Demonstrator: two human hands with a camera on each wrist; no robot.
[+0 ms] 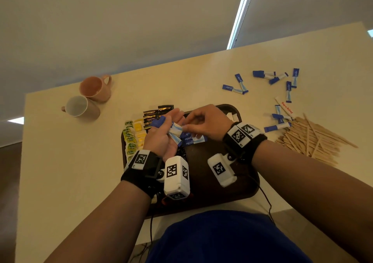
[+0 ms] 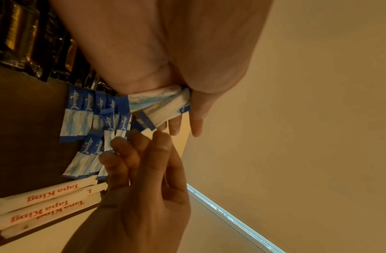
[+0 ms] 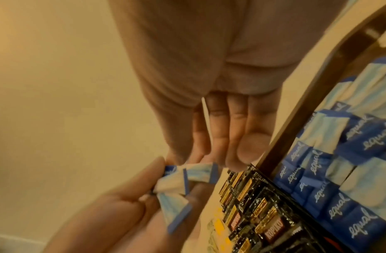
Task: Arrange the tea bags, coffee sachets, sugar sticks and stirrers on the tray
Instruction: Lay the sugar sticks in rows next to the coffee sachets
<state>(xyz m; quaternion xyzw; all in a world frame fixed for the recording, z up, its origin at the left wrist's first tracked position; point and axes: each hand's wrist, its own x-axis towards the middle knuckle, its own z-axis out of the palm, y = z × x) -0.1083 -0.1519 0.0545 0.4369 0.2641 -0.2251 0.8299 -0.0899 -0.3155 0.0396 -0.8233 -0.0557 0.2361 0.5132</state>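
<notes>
Above the tray (image 1: 232,109), left hand (image 1: 163,135) clutches blue sugar sticks (image 1: 174,131); right hand (image 1: 205,121) pinches their ends.

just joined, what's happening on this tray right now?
A person is sorting drink supplies onto a dark tray. The left hand grips a small bunch of blue sugar sticks above the tray, and the right hand pinches one end of the bunch. Tea bags, coffee sachets and a row of blue sticks already lie on the tray. More blue sticks and the wooden stirrers are on the table, off the tray.
</notes>
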